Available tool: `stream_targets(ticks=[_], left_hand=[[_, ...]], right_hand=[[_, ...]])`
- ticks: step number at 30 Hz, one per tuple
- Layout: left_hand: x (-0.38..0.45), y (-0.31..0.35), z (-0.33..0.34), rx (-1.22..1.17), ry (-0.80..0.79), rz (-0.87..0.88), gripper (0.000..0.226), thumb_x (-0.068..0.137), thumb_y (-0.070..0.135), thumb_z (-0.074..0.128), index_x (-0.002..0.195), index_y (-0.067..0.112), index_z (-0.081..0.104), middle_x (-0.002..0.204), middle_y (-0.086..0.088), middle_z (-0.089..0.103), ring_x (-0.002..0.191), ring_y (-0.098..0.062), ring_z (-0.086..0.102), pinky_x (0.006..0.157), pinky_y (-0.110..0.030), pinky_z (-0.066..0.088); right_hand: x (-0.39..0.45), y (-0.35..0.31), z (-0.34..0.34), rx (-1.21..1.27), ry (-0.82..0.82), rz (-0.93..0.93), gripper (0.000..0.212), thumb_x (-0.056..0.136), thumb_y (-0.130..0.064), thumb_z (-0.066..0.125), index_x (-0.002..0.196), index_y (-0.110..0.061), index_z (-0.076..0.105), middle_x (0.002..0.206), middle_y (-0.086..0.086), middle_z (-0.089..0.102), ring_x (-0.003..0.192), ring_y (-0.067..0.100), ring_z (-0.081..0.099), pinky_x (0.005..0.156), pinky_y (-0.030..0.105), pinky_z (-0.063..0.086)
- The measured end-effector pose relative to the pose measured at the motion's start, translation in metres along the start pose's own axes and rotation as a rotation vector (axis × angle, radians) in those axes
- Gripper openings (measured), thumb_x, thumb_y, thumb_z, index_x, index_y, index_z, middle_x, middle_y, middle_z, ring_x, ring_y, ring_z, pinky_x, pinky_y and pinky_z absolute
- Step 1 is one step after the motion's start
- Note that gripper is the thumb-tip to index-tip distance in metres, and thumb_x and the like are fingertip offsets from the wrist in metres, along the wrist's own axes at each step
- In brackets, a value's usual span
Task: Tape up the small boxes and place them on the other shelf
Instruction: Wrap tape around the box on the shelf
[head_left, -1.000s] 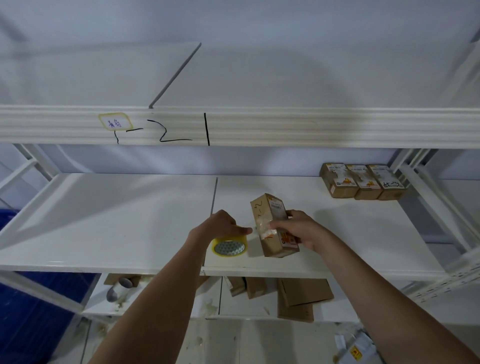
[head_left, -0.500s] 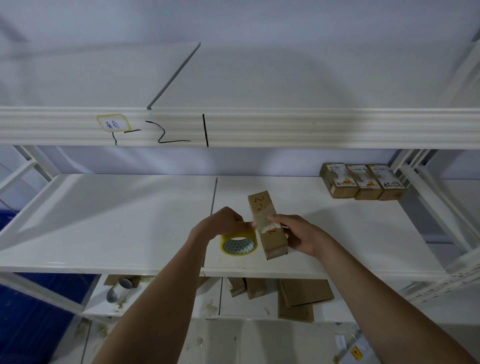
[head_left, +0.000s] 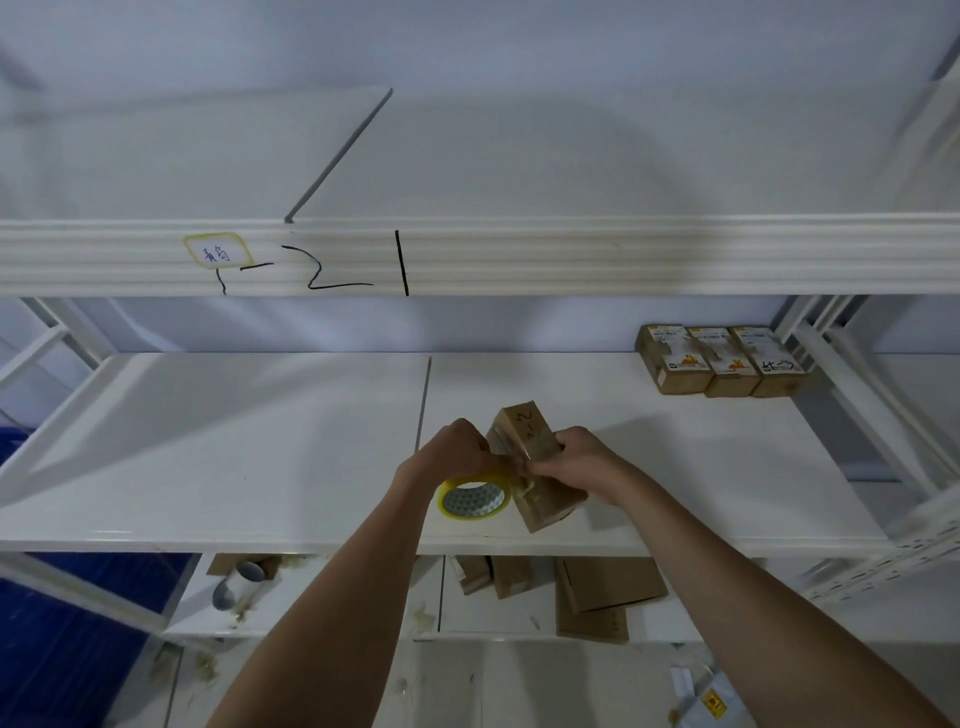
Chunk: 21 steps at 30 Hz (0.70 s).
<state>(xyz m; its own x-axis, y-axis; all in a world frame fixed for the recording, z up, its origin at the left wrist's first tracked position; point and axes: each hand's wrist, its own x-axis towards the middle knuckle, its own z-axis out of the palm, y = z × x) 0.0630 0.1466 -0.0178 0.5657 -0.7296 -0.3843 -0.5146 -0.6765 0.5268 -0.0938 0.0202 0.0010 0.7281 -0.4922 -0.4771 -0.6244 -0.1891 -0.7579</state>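
A small brown cardboard box (head_left: 530, 431) stands on end at the front of the middle shelf (head_left: 260, 441), with black scribbles on its upper face. My right hand (head_left: 574, 460) grips the box around its middle. My left hand (head_left: 457, 452) holds a yellow roll of clear tape (head_left: 474, 500) right against the box's left side, fingers curled over the roll's top. Both thumbs meet at the box's near edge, where a strip of tape runs. Three taped small boxes (head_left: 722, 361) sit side by side at the shelf's back right.
An upper shelf beam (head_left: 571, 257) with black marker lines and a yellow-edged label (head_left: 217, 252) crosses above. On the lower shelf lie flat cardboard pieces (head_left: 602, 592) and an empty tape core (head_left: 236, 587). White uprights (head_left: 857, 389) stand at the right.
The box has been turned so its scribbled face points up and away. My left hand brought the tape roll rightward against the box, and both hands closed together on it.
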Motion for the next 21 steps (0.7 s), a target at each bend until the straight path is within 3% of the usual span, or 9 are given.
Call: stream_targets(ticks=[5, 8, 11, 14, 18, 21], left_hand=[[-0.003, -0.004, -0.002, -0.118, -0.025, -0.018, 0.047, 0.087, 0.059, 0.065, 0.087, 0.012, 0.071, 0.089, -0.006, 0.065, 0.078, -0.017, 0.06, 0.068, -0.025, 0.046], [-0.005, -0.011, -0.009, -0.181, -0.09, -0.008, 0.043, 0.087, 0.056, 0.067, 0.085, 0.013, 0.072, 0.089, -0.003, 0.061, 0.084, -0.017, 0.058, 0.074, -0.026, 0.045], [-0.004, -0.011, -0.009, -0.203, -0.085, -0.007, 0.037, 0.086, 0.053, 0.07, 0.069, 0.021, 0.063, 0.077, 0.001, 0.055, 0.076, -0.013, 0.053, 0.07, -0.025, 0.043], [-0.002, -0.011, -0.01, -0.181, -0.082, -0.013, 0.036, 0.085, 0.053, 0.071, 0.072, 0.02, 0.064, 0.082, 0.0, 0.058, 0.078, -0.013, 0.056, 0.071, -0.025, 0.045], [0.001, -0.012, -0.01, -0.135, -0.066, -0.058, 0.049, 0.079, 0.061, 0.073, 0.088, 0.014, 0.071, 0.092, -0.003, 0.065, 0.087, -0.018, 0.063, 0.08, -0.029, 0.052], [0.001, -0.017, -0.005, -0.069, -0.022, -0.116, 0.063, 0.07, 0.072, 0.073, 0.087, 0.012, 0.07, 0.092, -0.006, 0.07, 0.082, -0.017, 0.067, 0.082, -0.029, 0.055]], right_hand=[[0.0, 0.002, -0.002, 0.091, 0.123, 0.009, 0.039, 0.073, -0.035, 0.085, 0.104, -0.017, 0.07, 0.101, 0.003, 0.072, 0.09, 0.015, 0.066, 0.068, 0.029, 0.052], [0.002, 0.011, -0.009, 0.163, 0.118, 0.024, 0.032, 0.076, -0.027, 0.083, 0.104, -0.017, 0.072, 0.1, 0.003, 0.074, 0.091, 0.017, 0.068, 0.078, 0.033, 0.056], [0.003, 0.016, -0.011, 0.178, 0.112, 0.039, 0.033, 0.075, -0.028, 0.085, 0.103, -0.017, 0.073, 0.098, 0.002, 0.075, 0.092, 0.019, 0.07, 0.086, 0.039, 0.058], [0.003, 0.017, -0.01, 0.196, 0.118, 0.045, 0.033, 0.072, -0.028, 0.087, 0.1, -0.016, 0.074, 0.095, 0.003, 0.076, 0.092, 0.021, 0.071, 0.087, 0.041, 0.059], [-0.001, 0.016, -0.012, 0.278, 0.13, 0.052, 0.033, 0.073, -0.024, 0.086, 0.102, -0.013, 0.075, 0.094, 0.005, 0.077, 0.091, 0.022, 0.072, 0.086, 0.041, 0.06], [-0.004, 0.014, -0.017, 0.324, 0.099, 0.036, 0.036, 0.074, -0.021, 0.087, 0.106, -0.013, 0.074, 0.095, 0.004, 0.078, 0.091, 0.023, 0.073, 0.082, 0.04, 0.061]])
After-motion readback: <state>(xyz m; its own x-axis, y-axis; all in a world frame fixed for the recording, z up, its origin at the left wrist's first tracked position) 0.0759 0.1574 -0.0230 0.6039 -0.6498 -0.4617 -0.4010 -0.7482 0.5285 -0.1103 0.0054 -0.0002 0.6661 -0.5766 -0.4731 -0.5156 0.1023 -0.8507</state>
